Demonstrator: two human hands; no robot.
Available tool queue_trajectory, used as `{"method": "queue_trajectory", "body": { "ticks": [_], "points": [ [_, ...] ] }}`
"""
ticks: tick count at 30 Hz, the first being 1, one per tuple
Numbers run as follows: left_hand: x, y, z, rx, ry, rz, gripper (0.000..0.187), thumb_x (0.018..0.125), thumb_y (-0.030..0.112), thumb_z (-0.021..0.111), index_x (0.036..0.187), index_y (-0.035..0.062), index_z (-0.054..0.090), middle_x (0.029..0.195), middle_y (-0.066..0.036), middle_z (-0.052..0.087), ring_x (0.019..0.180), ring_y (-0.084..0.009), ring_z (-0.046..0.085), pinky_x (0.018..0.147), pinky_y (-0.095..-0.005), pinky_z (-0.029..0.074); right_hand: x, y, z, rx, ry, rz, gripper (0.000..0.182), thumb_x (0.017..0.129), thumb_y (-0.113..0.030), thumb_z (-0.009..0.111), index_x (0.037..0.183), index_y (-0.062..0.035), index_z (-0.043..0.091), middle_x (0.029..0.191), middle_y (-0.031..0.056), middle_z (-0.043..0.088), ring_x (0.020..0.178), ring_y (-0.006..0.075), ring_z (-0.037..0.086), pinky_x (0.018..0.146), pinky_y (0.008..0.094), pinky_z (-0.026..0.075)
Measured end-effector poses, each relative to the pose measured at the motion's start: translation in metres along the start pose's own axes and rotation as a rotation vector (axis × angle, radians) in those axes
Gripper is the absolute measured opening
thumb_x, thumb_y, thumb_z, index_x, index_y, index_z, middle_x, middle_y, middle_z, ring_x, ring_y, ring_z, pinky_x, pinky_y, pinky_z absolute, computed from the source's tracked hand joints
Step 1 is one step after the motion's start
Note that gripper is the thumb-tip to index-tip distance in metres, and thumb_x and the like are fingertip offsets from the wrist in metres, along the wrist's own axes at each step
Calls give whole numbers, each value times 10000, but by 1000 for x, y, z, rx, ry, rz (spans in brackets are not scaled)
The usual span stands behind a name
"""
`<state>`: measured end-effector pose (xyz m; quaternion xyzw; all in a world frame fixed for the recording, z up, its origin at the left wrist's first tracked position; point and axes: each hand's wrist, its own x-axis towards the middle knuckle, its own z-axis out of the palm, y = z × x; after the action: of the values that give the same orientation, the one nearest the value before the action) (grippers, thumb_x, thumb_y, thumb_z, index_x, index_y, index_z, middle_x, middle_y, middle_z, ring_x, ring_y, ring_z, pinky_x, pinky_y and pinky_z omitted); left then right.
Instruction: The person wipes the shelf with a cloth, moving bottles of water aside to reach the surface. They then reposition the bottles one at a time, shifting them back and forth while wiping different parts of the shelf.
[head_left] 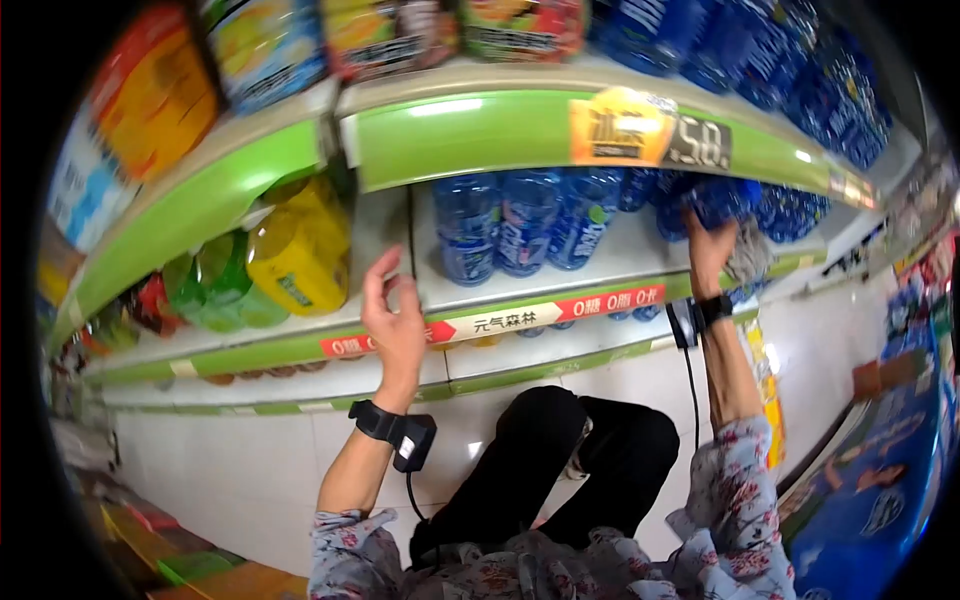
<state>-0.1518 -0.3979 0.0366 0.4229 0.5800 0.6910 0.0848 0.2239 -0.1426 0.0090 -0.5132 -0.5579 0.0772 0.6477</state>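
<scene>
My left hand (pixel 393 315) is raised at the front edge of the middle shelf, its fingers apart with nothing in them. It is nearest to a yellow bottle pack (pixel 305 245) and, to its right, a short row of blue-labelled bottles (pixel 467 230). My right hand (pixel 710 248) reaches under the upper shelf and grips a blue bottle (pixel 728 202), which looks tilted. A grey cloth (pixel 747 252) hangs against the right side of this hand; how it is held is hidden. Both wrists wear black straps with small boxes and cables.
Above runs a green shelf edge (pixel 470 130) with a price sign (pixel 622 128); large bottles stand on it. Green bottles (pixel 215 270) are at the left of the middle shelf. A lower shelf (pixel 400 378) lies beneath. A blue printed display (pixel 860 500) stands at right.
</scene>
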Motion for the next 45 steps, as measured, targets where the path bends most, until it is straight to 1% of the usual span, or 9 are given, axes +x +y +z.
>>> {"method": "queue_trajectory", "body": {
  "ticks": [6,13,16,21,29,33,38,42,45],
  "points": [
    [-31,31,-29,62,-264,234,298,790,9,546,1085,-14,575,1087,-143,598,959,-260,564,838,-344,443,-83,-127,-56,126,-173,76,454,717,-80,760,1091,-7,513,970,52,569,861,130,534,773,255,458],
    [-42,82,-33,37,-651,407,744,679,258,761,1287,-6,424,1128,-179,549,997,-316,530,861,-377,425,-171,-246,-58,227,-636,-17,634,605,-148,829,1120,8,493,1042,105,596,943,166,591,821,289,474],
    [-48,83,-48,160,-661,367,820,681,291,753,1319,-22,344,1131,-201,517,1033,-333,500,893,-396,403,-199,-273,-32,265,-751,-22,652,591,-198,832,1110,5,493,996,101,611,913,181,608,793,302,488],
    [-37,69,-74,258,-455,253,650,669,162,698,1213,-34,400,1064,-225,543,970,-391,545,835,-422,446,-227,-302,18,397,-830,47,633,594,-200,816,1096,12,494,971,106,600,858,182,595,781,304,470],
    [9,25,-72,211,-320,73,541,707,175,707,1136,-10,435,996,-238,575,913,-419,563,763,-442,457,-227,-304,62,345,-851,-162,667,712,-197,753,1258,9,431,1191,157,495,1026,227,546,832,333,458],
    [47,-6,-52,249,-236,59,449,722,206,715,1047,5,477,939,-240,591,890,-417,572,753,-446,457,-217,-286,35,458,-817,21,542,769,-117,686,1251,-25,455,1178,92,537,1046,195,549,840,313,453],
    [103,-35,-19,458,-150,81,458,750,192,680,1121,0,493,1018,-231,594,945,-387,574,814,-425,453,-186,-228,5,434,-587,244,351,832,-46,604,1167,-17,505,1166,82,543,977,128,544,746,207,454],
    [143,-86,16,333,-132,264,488,767,178,653,1201,22,493,1126,-219,565,1036,-370,541,891,-405,431,-152,-172,2,320,-518,198,463,809,-85,649,1222,-3,457,1216,133,512,1077,205,518,833,286,463],
    [156,-89,28,350,-267,253,534,779,184,639,1259,37,459,1222,-204,518,1133,-340,488,957,-377,388,-136,-154,4,294,-555,250,549,798,-89,663,1276,8,411,1264,150,477,1149,232,475,970,340,382]
  ]
}}
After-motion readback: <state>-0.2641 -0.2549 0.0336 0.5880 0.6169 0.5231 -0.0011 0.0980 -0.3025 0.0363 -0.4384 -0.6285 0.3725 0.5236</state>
